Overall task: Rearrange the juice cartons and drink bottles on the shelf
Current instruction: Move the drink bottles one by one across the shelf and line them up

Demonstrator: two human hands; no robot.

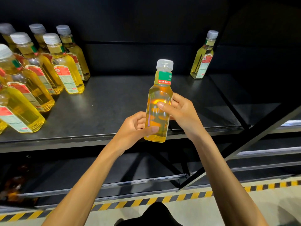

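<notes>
Above the near edge of the black shelf [114, 103], a person is holding one drink bottle [160, 92] upright with both hands. The left hand [132, 128] is curling round the lower part of the bottle, with its thumb lying across the front near the base. The right hand [182, 111] is gripping the middle from the right side, thumb on the front, fingers going behind. The bottle is showing yellow liquid, a white cap and a green and red label. On the left of the shelf a group of similar bottles [65, 69] is standing in rows. One lone bottle [202, 59] is standing at the far right, well apart.
</notes>
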